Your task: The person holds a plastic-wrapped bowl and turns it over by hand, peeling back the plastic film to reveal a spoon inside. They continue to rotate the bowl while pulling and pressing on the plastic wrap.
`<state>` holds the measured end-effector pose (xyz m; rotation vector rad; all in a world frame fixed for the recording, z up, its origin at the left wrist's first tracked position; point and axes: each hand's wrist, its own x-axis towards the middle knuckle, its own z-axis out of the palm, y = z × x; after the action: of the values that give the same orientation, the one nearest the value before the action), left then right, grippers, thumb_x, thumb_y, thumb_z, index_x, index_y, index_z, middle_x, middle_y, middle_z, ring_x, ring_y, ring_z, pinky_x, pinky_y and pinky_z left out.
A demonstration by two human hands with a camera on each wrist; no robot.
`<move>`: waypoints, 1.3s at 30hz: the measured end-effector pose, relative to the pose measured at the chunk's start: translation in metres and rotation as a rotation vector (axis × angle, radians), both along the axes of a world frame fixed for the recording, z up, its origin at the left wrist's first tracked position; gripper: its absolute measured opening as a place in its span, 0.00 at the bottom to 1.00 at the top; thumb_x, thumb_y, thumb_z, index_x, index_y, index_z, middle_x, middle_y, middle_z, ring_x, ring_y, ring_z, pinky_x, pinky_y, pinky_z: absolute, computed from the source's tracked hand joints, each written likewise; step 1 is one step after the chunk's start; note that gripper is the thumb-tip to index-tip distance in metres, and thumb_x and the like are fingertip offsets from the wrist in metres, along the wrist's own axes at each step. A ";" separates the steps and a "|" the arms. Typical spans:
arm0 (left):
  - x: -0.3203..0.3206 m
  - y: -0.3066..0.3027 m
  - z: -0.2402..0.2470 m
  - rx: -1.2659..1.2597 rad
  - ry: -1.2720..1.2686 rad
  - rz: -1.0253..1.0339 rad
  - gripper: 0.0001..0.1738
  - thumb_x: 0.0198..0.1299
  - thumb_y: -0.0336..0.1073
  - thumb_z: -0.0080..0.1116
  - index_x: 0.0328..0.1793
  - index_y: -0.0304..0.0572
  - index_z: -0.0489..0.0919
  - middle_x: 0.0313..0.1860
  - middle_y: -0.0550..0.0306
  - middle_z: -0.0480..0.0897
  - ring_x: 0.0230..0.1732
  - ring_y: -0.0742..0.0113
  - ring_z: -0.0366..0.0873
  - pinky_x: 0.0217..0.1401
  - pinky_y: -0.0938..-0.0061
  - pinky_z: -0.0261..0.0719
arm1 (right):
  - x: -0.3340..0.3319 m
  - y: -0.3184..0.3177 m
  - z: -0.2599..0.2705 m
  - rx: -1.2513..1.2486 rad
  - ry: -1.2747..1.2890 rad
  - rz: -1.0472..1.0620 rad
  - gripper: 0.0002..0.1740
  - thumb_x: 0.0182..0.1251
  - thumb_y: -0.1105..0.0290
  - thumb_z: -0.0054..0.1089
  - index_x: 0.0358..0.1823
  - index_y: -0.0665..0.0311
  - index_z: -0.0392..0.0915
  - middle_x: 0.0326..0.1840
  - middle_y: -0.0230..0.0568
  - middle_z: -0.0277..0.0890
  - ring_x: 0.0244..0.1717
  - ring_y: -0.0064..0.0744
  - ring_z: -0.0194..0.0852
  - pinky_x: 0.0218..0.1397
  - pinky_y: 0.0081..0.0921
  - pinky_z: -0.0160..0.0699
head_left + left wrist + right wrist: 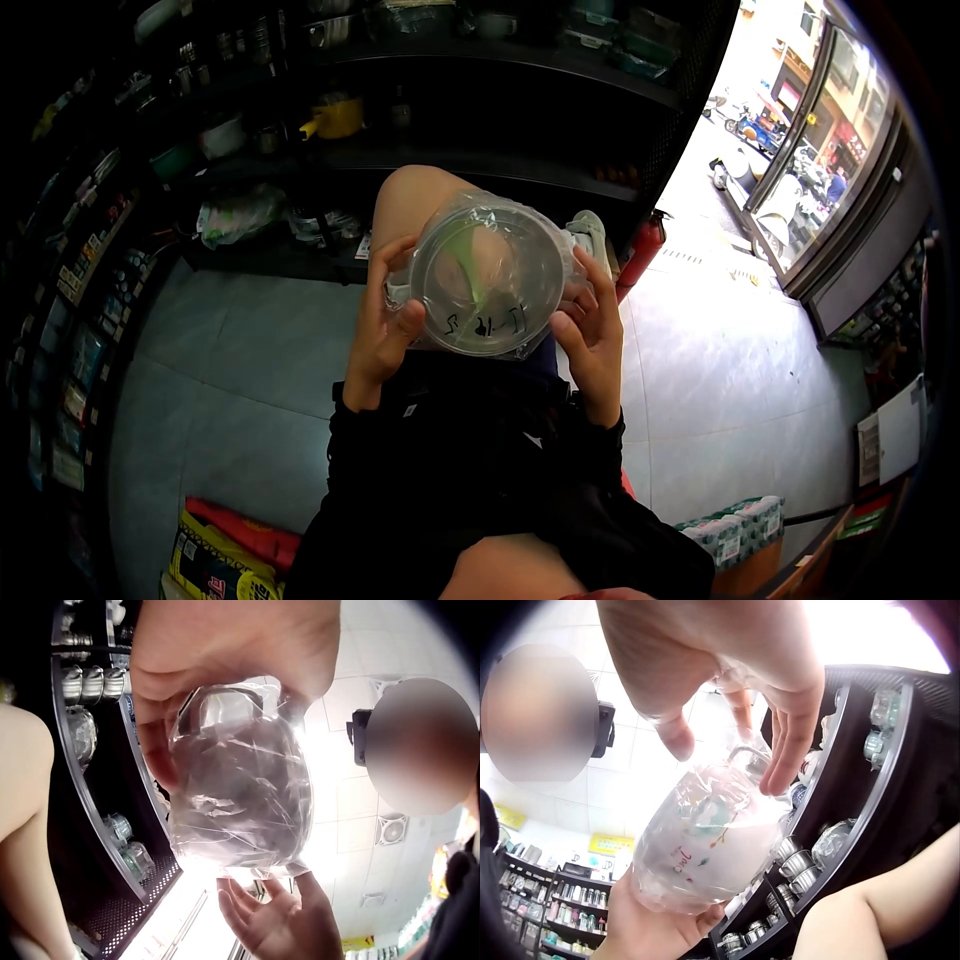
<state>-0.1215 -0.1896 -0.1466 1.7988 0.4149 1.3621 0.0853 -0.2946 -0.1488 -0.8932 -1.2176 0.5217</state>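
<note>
A clear round glass bowl (487, 275) in a crinkled plastic bag is held up over the lap. It has a handle on each side, and black handwriting shows across its round face. In the right wrist view, a pale floral print with red lettering marks the bowl's side (705, 840). My left hand (388, 315) grips the left handle, with its thumb at the rim. At the other handle, my right hand (596, 325) holds the wrapped bowl between its thumb and bent fingers.
Dark shelves hold a yellow pot (340, 118) and wrapped glassware (240, 215) ahead. A red fire extinguisher (645, 245) stands near the open glass door (815, 150). Colourful bags (225, 550) lie behind left; wrapped packs (735, 530) sit at right.
</note>
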 end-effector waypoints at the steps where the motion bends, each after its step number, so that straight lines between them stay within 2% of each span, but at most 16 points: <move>1: -0.001 0.002 -0.002 -0.030 -0.016 -0.017 0.47 0.56 0.72 0.49 0.68 0.39 0.63 0.63 0.47 0.66 0.65 0.54 0.65 0.66 0.63 0.63 | 0.000 0.001 0.000 0.019 -0.051 -0.012 0.36 0.59 0.67 0.66 0.69 0.61 0.61 0.60 0.41 0.62 0.52 0.27 0.70 0.56 0.25 0.71; 3: -0.004 0.006 -0.006 -0.092 -0.049 -0.053 0.46 0.59 0.72 0.46 0.67 0.38 0.63 0.62 0.47 0.66 0.65 0.56 0.64 0.66 0.64 0.63 | 0.000 0.003 0.000 0.054 -0.152 -0.037 0.37 0.57 0.65 0.68 0.67 0.61 0.64 0.63 0.40 0.58 0.55 0.28 0.68 0.58 0.27 0.71; 6: -0.007 0.013 -0.014 -0.125 -0.062 -0.087 0.44 0.62 0.70 0.42 0.66 0.36 0.63 0.62 0.47 0.67 0.64 0.58 0.65 0.64 0.66 0.64 | 0.002 0.001 0.001 0.095 -0.214 -0.040 0.38 0.54 0.61 0.71 0.66 0.62 0.66 0.62 0.40 0.58 0.57 0.30 0.66 0.58 0.28 0.71; 9: -0.005 0.010 -0.012 -0.132 -0.096 -0.133 0.40 0.66 0.66 0.41 0.66 0.35 0.63 0.59 0.48 0.69 0.63 0.61 0.66 0.63 0.70 0.65 | 0.003 0.000 -0.001 0.047 -0.182 -0.038 0.42 0.55 0.59 0.71 0.69 0.62 0.60 0.63 0.41 0.58 0.56 0.30 0.67 0.59 0.28 0.71; 12: -0.002 0.005 -0.009 -0.130 -0.114 -0.163 0.37 0.68 0.62 0.41 0.66 0.35 0.63 0.57 0.50 0.72 0.61 0.64 0.69 0.62 0.74 0.67 | -0.006 0.000 0.004 0.056 -0.015 -0.025 0.48 0.56 0.56 0.71 0.72 0.63 0.53 0.63 0.42 0.57 0.54 0.30 0.68 0.59 0.29 0.71; 15: -0.002 0.001 -0.001 -0.066 -0.085 -0.142 0.37 0.68 0.62 0.42 0.65 0.35 0.64 0.57 0.51 0.72 0.56 0.67 0.71 0.58 0.78 0.68 | -0.002 -0.001 0.006 0.004 0.029 0.001 0.48 0.60 0.57 0.67 0.74 0.64 0.46 0.66 0.47 0.57 0.58 0.32 0.68 0.61 0.30 0.70; 18: -0.003 0.006 -0.007 0.005 -0.032 -0.075 0.37 0.67 0.63 0.42 0.65 0.35 0.65 0.56 0.52 0.72 0.50 0.70 0.72 0.51 0.80 0.69 | 0.000 0.000 0.002 -0.085 0.080 0.137 0.43 0.65 0.58 0.62 0.74 0.65 0.47 0.70 0.48 0.56 0.65 0.34 0.64 0.65 0.32 0.65; 21: -0.003 0.003 -0.004 -0.029 -0.027 -0.064 0.37 0.67 0.63 0.42 0.65 0.35 0.66 0.56 0.53 0.72 0.45 0.71 0.71 0.46 0.81 0.69 | 0.004 0.007 -0.005 -0.054 -0.023 0.153 0.40 0.69 0.58 0.56 0.74 0.66 0.47 0.72 0.47 0.55 0.70 0.34 0.56 0.71 0.32 0.56; 24: -0.003 0.007 -0.008 0.006 -0.023 -0.049 0.35 0.69 0.61 0.40 0.65 0.36 0.65 0.56 0.53 0.72 0.44 0.71 0.72 0.45 0.80 0.70 | 0.002 0.010 -0.011 -0.056 -0.009 0.164 0.39 0.71 0.55 0.53 0.74 0.66 0.47 0.73 0.43 0.55 0.72 0.33 0.53 0.73 0.31 0.51; 27: 0.000 0.006 -0.011 -0.133 -0.048 -0.077 0.34 0.70 0.61 0.36 0.65 0.36 0.66 0.57 0.52 0.72 0.47 0.70 0.73 0.47 0.79 0.71 | 0.002 0.008 -0.021 -0.105 -0.041 0.162 0.40 0.72 0.53 0.51 0.75 0.66 0.45 0.73 0.43 0.54 0.73 0.34 0.51 0.74 0.31 0.48; 30: 0.003 0.001 -0.003 -0.254 -0.045 -0.107 0.34 0.72 0.60 0.33 0.66 0.37 0.65 0.58 0.50 0.71 0.52 0.65 0.73 0.55 0.75 0.70 | 0.001 0.011 -0.030 -0.138 -0.061 0.108 0.38 0.73 0.52 0.48 0.74 0.66 0.46 0.71 0.44 0.57 0.69 0.34 0.59 0.70 0.31 0.58; 33: 0.001 0.011 -0.006 -0.228 0.150 -0.050 0.34 0.72 0.60 0.30 0.66 0.37 0.64 0.59 0.47 0.71 0.59 0.60 0.70 0.62 0.70 0.66 | -0.002 0.015 -0.025 -0.210 0.092 0.122 0.37 0.73 0.49 0.45 0.73 0.66 0.48 0.67 0.44 0.61 0.61 0.33 0.69 0.60 0.29 0.71; 36: 0.003 0.014 -0.011 -0.199 0.139 -0.091 0.33 0.72 0.57 0.36 0.70 0.38 0.59 0.62 0.43 0.68 0.64 0.55 0.66 0.67 0.67 0.62 | 0.001 0.025 -0.030 -0.246 0.250 0.177 0.38 0.73 0.45 0.41 0.71 0.67 0.52 0.64 0.46 0.66 0.54 0.33 0.76 0.50 0.28 0.79; 39: 0.004 0.007 -0.006 -0.056 0.087 -0.178 0.42 0.63 0.55 0.57 0.73 0.40 0.52 0.66 0.41 0.63 0.68 0.53 0.61 0.69 0.64 0.60 | 0.006 0.025 -0.026 -0.336 0.333 0.193 0.41 0.70 0.39 0.38 0.70 0.68 0.53 0.61 0.49 0.69 0.55 0.36 0.76 0.52 0.31 0.79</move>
<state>-0.1174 -0.1824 -0.1527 1.8077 0.3273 1.1420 0.0912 -0.2692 -0.1751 -0.9282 -0.9281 1.0106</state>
